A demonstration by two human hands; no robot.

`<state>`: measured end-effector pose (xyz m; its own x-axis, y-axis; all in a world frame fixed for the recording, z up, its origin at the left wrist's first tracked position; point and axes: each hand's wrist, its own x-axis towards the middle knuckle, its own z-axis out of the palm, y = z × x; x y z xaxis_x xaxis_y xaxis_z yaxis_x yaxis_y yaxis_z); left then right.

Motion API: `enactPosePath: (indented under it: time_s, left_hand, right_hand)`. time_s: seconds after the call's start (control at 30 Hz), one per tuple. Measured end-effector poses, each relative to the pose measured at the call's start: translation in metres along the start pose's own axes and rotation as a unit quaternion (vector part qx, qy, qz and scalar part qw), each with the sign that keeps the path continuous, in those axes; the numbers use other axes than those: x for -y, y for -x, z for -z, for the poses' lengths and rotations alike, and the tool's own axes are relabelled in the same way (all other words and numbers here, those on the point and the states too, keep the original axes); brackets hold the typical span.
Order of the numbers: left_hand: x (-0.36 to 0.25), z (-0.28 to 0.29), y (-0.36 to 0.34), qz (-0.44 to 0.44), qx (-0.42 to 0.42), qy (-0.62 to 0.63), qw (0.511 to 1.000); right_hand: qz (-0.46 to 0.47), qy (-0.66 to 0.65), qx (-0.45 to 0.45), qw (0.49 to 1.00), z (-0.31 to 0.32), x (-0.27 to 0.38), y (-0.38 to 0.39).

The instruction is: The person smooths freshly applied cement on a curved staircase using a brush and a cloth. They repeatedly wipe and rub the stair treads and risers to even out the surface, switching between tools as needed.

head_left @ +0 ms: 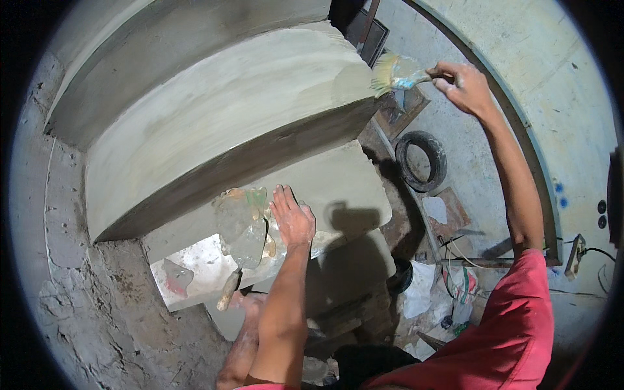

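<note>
A wide flat brush with pale yellowish bristles and a blue-smeared ferrule (401, 79) is in the right hand (463, 86), at arm's length on the person's right. The thumb and fingers pinch its narrow handle, so the brush head lies just left of the fingertips, its bristles fanned and pointing left. Their tips reach the right end of the smooth grey plastered upper step (221, 97); whether they touch it I cannot tell.

The left hand (294, 220) is well apart from the brush, below and to its left. Its fingers are straight and almost pressed together, palm down over the grey plastered lower step (338, 175), holding nothing. Just left of those fingers lies a metal-bladed trowel with a worn wooden handle (248, 246), its handle toward the person, partly over a white, grey-smeared flat board (207, 261). Beyond the steps, below the brush, lies a round black rubber tyre (440, 162).
</note>
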<state>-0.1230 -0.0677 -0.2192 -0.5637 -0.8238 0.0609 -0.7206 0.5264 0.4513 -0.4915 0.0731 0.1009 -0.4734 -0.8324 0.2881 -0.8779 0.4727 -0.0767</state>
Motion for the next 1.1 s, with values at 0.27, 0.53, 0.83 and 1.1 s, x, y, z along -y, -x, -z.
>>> enactPosePath:
  time_s: [0.27,0.53,0.83,1.1]
  left_hand:
    - [-0.001,0.0,0.001,-0.004,-0.002,0.008,1.0]
    - [0.0,0.0,0.001,-0.008,-0.012,0.011,1.0]
    - [-0.002,0.001,0.0,-0.004,0.001,-0.014,1.0]
    - [0.002,0.001,-0.001,0.002,0.018,-0.021,1.0]
  right_hand:
    - [0.204,-0.113,-0.031,0.972,-0.018,0.096,-0.028]
    - [0.085,-0.033,0.045,0.995,0.004,0.028,-0.032]
    - [0.047,-0.145,0.0,0.988,0.023,-0.026,-0.008]
    - [-0.009,-0.003,0.084,0.996,0.012,-0.018,-0.021]
